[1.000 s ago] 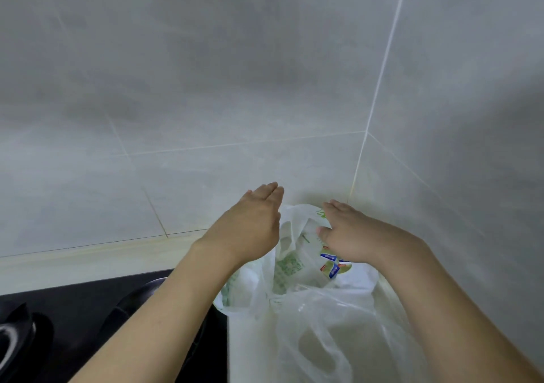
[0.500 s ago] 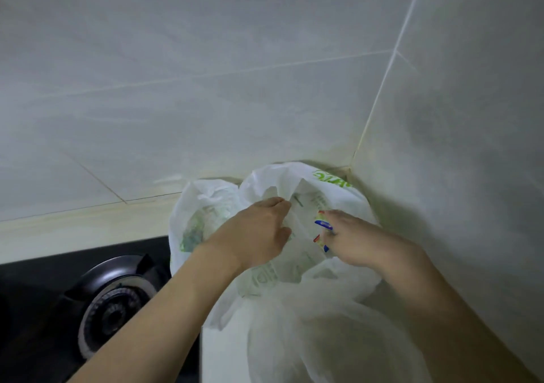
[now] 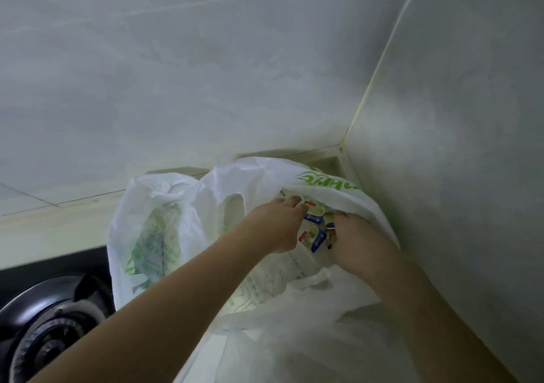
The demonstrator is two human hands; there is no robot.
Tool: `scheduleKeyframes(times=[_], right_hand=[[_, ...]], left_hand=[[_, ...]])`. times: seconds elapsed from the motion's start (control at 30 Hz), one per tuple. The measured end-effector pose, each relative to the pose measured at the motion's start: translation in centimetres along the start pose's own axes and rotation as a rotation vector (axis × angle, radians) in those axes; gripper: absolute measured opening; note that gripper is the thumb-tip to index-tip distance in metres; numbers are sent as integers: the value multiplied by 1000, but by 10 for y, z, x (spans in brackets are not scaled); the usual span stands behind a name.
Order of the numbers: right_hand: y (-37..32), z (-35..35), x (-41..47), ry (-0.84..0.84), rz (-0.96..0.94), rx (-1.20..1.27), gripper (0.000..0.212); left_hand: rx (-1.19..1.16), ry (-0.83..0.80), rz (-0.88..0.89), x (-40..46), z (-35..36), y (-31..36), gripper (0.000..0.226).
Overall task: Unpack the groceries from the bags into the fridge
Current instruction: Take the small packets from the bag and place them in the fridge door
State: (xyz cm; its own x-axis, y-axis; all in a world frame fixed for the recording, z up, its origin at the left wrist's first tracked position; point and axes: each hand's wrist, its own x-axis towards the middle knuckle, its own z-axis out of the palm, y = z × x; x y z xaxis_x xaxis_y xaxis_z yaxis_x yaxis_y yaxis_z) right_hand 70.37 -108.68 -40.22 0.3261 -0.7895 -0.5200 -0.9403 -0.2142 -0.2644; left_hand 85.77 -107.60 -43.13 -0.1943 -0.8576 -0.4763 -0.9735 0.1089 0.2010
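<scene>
Reaching: both hands are in the mouth of the white carrier bag [image 3: 265,182] that stands in the far right corner of the worktop [image 3: 203,356], against the tiled walls.
Stove: a black gas burner [image 3: 50,338] sits at the left edge, well apart from the hands and out of the way.
Second bag: another white bag with green print [image 3: 147,235] stands just left of the open one, touching it; what it holds cannot be told.
Left hand: the left hand [image 3: 273,226] is at the bag's mouth with fingers curled at the near lip of the plastic beside the packets; whether it pinches the film or a packet cannot be told.
Groceries: a cluster of small packets with blue and red labels [image 3: 316,229] lies inside the bag, directly between the two hands and touching both; no long axis can be made out.
Right hand: the right hand [image 3: 362,241] is deeper in, fingers hidden among the packets, so its grip cannot be told; it looks the nearer one for lifting them.
Obstruction: the bag's upper flap [image 3: 329,185] drapes over the right hand, and a loose clear bag [image 3: 294,338] lies in front, under the forearms.
Fridge: not in view.
</scene>
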Motion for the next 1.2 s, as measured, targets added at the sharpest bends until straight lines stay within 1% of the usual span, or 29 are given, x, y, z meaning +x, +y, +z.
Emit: scheduleKeyframes(times=[0.07,0.17,0.27,0.37,0.47,0.57,0.63,0.77,0.83,0.97,1.03,1.1,1.2], right_hand=[[6,-1,3,16,48,6,52],[17,4,11,40,103,-5,49],[22,7,17,37,120,24,55],[23,7,20,36,104,12,57],[23,7,21,63,82,-33,55],[23,9,26,74,50,-90,54],[21,9,29,50,48,-115,54],[20,12,36,17,7,-196,40],[20,15,40,-26,-9,-226,40],[21,23,49,-55,-37,-278,51],[24,27,54,-51,-38,-281,54],[24,31,59,-50,-31,-307,53],[23,34,67,-97,1,-308,50]], left_hand=[[32,-9,32,13,11,5,70],[50,-45,49,26,25,6,87],[76,-11,69,33,35,6,102],[102,41,85,36,47,8,107],[110,109,75,36,55,13,100],[97,159,47,33,60,17,81],[95,189,34,29,61,17,66],[113,227,30,16,60,7,41],[99,217,24,10,61,-1,37],[119,216,60,3,66,-12,38],[74,226,37,2,66,-12,36],[34,239,-10,2,64,-12,35],[-48,247,-53,4,61,-12,34]])
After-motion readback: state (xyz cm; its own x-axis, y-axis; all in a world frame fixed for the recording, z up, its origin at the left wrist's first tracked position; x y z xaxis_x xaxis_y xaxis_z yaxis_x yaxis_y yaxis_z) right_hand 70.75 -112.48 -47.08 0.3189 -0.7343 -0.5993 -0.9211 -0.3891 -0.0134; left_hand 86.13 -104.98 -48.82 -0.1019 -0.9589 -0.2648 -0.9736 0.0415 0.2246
